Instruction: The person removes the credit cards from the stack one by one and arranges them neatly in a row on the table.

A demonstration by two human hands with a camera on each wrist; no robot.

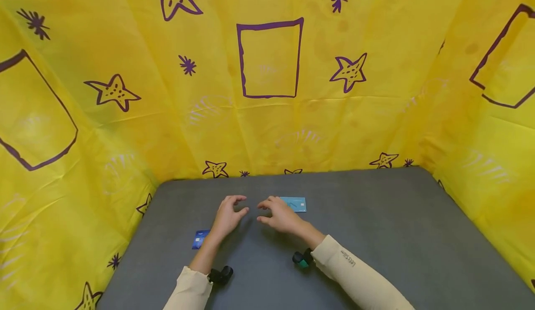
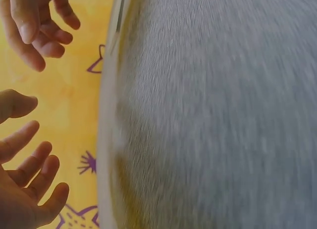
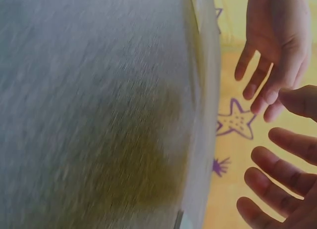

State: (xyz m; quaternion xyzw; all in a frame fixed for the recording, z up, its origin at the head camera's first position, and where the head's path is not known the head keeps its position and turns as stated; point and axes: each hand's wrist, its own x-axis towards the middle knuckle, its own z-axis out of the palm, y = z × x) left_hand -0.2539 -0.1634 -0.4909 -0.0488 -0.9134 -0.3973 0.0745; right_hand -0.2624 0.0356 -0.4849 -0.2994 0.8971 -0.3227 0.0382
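Both hands hover over the grey table, facing each other with a small gap between their fingertips. My left hand point(image 1: 227, 216) has loosely bent, spread fingers and holds nothing; in the left wrist view the left hand point(image 2: 29, 189) shows its fingers apart. Opposite it, my right hand point(image 1: 281, 215) is likewise relaxed, with nothing between its fingers point(image 3: 280, 145). A light blue card point(image 1: 296, 204) lies flat behind the right hand, which hides its left part. Beside the left wrist lies a dark blue card point(image 1: 200, 239), partly covered by the forearm.
The grey table point(image 1: 376, 226) has rounded back corners. Yellow cloth point(image 1: 267, 133) with purple starfish and square drawings hangs along its back and sides. Black wrist cameras are strapped at the left wrist point(image 1: 221, 275) and the right wrist point(image 1: 303, 258).
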